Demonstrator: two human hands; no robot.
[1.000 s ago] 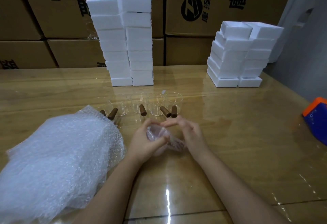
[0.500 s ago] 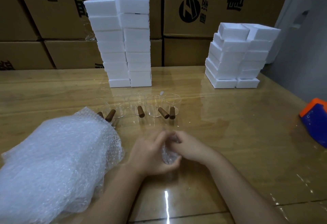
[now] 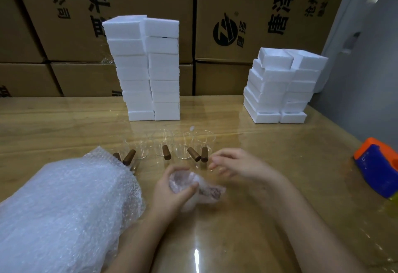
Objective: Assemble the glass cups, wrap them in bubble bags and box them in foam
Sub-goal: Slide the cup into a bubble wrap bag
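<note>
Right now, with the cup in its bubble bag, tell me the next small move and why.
Probably bring the right hand down onto the bubble-wrapped cup and tuck its loose right end. Only the left hand grips it, the right hand hovers empty above, and that end lies slack on the table.

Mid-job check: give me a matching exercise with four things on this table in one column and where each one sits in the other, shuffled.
Things:
1. wrapped cup
2. pile of bubble bags
3. shorter foam stack
4. blue and orange object

Places:
A. right edge of the table
B. near left of the table
C. gripped in the left hand
D. back right of the table

Pairs: 1-C, 2-B, 3-D, 4-A
</note>
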